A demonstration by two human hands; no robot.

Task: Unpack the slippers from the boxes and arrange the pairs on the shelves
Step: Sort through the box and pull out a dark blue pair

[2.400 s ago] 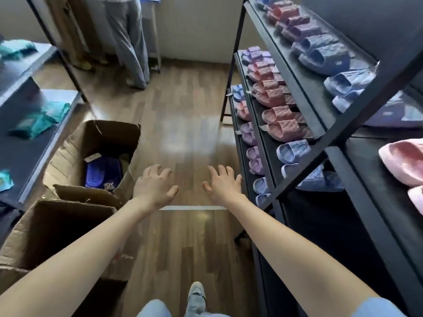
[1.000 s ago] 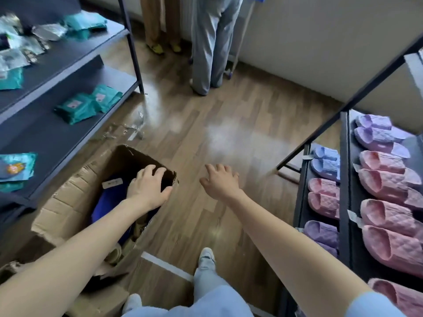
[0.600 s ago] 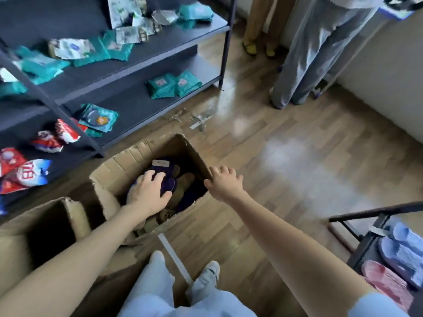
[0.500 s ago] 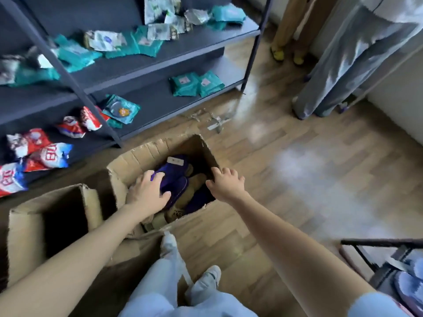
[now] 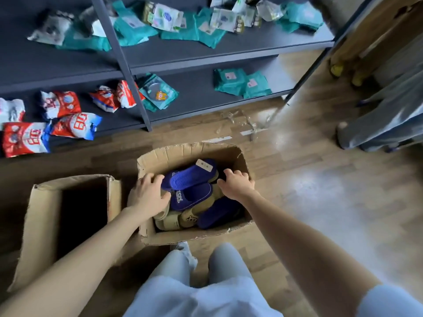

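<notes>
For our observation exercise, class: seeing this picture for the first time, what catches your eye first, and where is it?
The open cardboard box on the floor at centre, packed with bright blue slippers over tan slippers, draws the eye, with the left hand and right hand reaching in from either side. Beyond it, red and white packets lie on the dark shelf at left.

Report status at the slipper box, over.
Left hand open at the blue slippers in the box. Right hand curled beside them, grip unclear. No pair lifted yet. Tan slippers underneath; nothing blocking.
</notes>
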